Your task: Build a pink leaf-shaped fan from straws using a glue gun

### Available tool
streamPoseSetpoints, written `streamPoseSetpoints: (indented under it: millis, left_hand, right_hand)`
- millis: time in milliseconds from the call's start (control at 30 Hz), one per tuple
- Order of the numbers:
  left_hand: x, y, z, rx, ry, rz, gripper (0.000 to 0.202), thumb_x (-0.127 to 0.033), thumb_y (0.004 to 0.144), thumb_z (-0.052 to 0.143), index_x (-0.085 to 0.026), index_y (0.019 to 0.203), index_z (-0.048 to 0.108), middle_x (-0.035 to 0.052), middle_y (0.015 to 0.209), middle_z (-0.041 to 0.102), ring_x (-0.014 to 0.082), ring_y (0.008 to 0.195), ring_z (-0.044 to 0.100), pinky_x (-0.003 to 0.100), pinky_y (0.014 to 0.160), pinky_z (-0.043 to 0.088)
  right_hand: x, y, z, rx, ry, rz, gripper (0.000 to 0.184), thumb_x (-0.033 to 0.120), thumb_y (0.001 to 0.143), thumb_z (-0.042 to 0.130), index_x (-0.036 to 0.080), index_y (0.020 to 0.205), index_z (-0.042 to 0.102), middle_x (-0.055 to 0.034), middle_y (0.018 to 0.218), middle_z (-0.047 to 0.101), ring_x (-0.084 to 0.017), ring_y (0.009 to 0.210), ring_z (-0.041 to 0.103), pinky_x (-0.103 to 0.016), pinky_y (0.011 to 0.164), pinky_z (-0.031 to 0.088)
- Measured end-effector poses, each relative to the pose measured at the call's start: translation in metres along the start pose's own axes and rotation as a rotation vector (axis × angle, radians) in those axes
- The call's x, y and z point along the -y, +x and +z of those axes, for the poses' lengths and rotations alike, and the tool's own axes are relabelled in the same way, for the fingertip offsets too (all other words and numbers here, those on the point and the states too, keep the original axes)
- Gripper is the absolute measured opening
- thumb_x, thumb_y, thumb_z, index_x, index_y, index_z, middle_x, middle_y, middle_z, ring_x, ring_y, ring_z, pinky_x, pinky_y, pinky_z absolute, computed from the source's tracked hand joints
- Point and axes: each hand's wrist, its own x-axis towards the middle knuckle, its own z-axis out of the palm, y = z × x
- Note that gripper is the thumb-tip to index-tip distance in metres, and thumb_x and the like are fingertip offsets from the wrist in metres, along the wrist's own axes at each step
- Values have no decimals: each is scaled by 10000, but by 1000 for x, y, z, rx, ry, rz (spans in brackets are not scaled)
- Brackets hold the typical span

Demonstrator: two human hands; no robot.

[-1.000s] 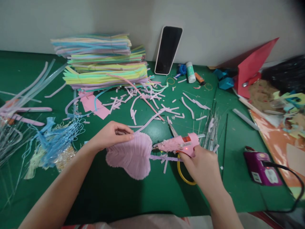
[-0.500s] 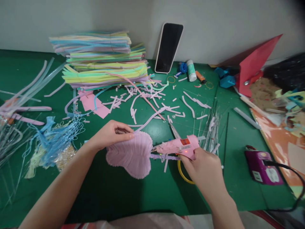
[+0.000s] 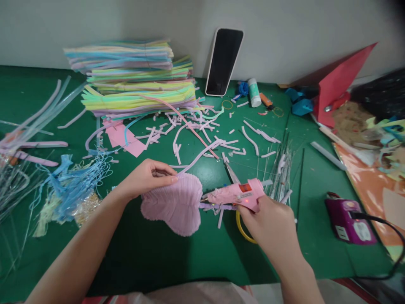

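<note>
Lilac lobed piece point(image 3: 175, 207), its fuzzy surface closely ridged and its outline rounded, sits between the left hand point(image 3: 148, 177) and the right hand point(image 3: 274, 219). The left pinches its upper edge, thumb and fingertips nearly together, the other fingers curled. The right is wrapped around the handle of a pink plastic glue gun point(image 3: 234, 194), smooth behind and lumpy toward the front; whether a finger presses the trigger I cannot tell. The nozzle points at the piece's right edge, very near or touching. A soft lilac strand point(image 3: 202, 157) stretches away from beside the left fingertips. Scissors point(image 3: 243, 230) with a yellow loop handle lie partly hidden by the gun and right hand. Silky blue tassels point(image 3: 74, 181) lie left of the left hand.

Compared with a second ago, both grips are unchanged, the nozzle sits slightly lower along the edge, and the background has shifted a little upward.
</note>
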Motion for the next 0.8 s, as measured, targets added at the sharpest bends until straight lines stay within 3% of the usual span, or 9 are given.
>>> streamPoseSetpoints:
  millis: [200, 500, 800]
  left_hand:
    - [3, 1, -1, 10, 4, -3, 235, -403, 736, 715, -184, 811, 754, 30, 803, 753, 161, 713, 665, 215, 662, 519]
    - [2, 1, 0, -4, 6, -5, 240, -403, 725, 715, -180, 803, 751, 36, 811, 758, 174, 728, 676, 237, 691, 531]
    - [1, 1, 0, 3, 17, 0, 252, -415, 728, 708, -179, 804, 755, 41, 810, 759, 183, 734, 678, 238, 673, 532]
  right_hand:
    - [0, 1, 0, -16, -24, 59, 294, 346, 727, 494, 241, 496, 344, 16, 404, 404, -130, 373, 399, -234, 441, 249]
    - [-1, -2, 0, 30, -25, -26, 227, 312, 789, 458, 204, 595, 502, 11, 432, 433, -144, 379, 417, -247, 454, 226]
    - [-3, 1, -1, 29, -21, -20, 250, 314, 787, 451, 214, 558, 459, 22, 419, 387, -136, 369, 388, -246, 453, 205]
